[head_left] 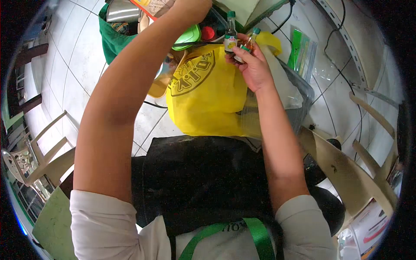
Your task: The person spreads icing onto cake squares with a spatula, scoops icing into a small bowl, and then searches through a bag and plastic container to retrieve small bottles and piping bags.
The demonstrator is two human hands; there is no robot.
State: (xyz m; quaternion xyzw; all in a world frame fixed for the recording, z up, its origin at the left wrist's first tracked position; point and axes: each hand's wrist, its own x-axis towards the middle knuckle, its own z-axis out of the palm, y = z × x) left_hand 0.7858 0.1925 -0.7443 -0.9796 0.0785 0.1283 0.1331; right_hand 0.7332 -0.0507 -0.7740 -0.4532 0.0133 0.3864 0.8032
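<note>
My right hand [255, 71] is closed around two small glass bottles with green caps. One bottle [231, 37] has dark contents and a pale label with yellow on it; the other bottle [249, 43] is tilted and looks amber. Beneath that hand lies a yellow bag [208, 95] with dark printed lettering. My left hand [193, 9] reaches to the top edge of the view, its fingers cut off or hidden. Close to it is a packet with an orange-red edge [154, 6]. A green lid [189, 37] and a round red cap [208, 33] show just below.
At the top left, a green bag [110, 43] holds a metal container [123, 11]. A clear plastic container [299, 86] stands right of the yellow bag. Green and clear packaging [301, 54] lies on the tiled floor. Beige chairs [346, 169] stand at the right, with cables behind.
</note>
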